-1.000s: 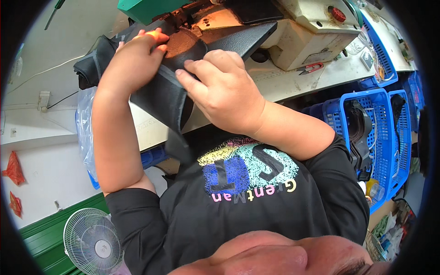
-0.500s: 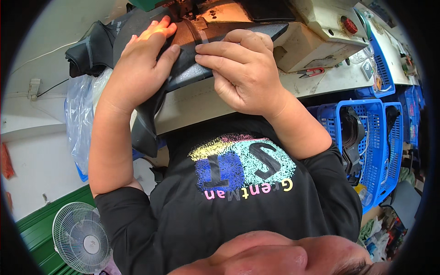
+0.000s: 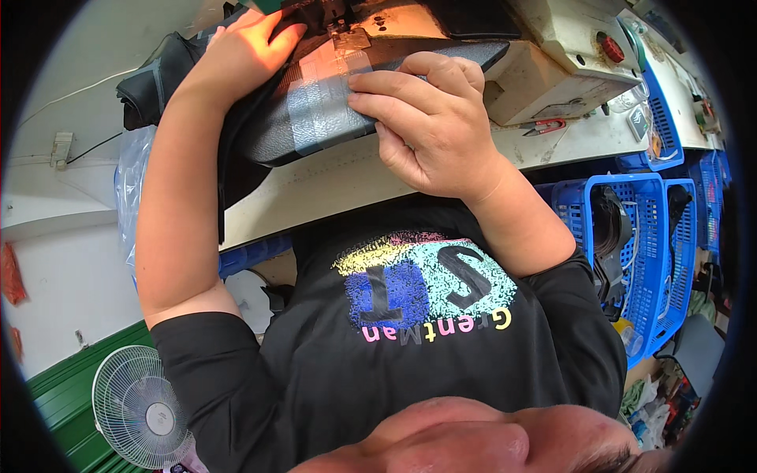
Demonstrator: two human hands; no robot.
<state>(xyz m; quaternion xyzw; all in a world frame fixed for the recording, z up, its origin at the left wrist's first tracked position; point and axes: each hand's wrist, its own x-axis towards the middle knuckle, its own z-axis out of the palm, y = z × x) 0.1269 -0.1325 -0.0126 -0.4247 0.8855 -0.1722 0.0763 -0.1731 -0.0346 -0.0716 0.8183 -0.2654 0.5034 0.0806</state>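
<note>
A black, leather-like textured piece (image 3: 260,142) lies across the bed of a sewing machine (image 3: 339,24). Translucent strips (image 3: 315,114) run over it, below the lit needle area. My right hand (image 3: 434,118) is closed at the piece's right part: index and middle fingertips press on top beside the strips, and the thumb sits at its near edge. My left hand (image 3: 248,51) reaches to the far left of the piece by the machine head, thumb apart from the fingers. Its fingertips are partly hidden behind the green machine head.
Small red-handled snips (image 3: 546,126) lie on the white table (image 3: 315,185) at right. Beyond my right elbow stand blue baskets (image 3: 662,260) with dark parts inside. A folded black item (image 3: 146,94) lies left of my left hand. A fan (image 3: 150,410) stands at lower left.
My left hand has moved up and left, toward the machine head. The black piece has shifted and turned, baring more translucent strips. My right hand has moved slightly right and stays on it.
</note>
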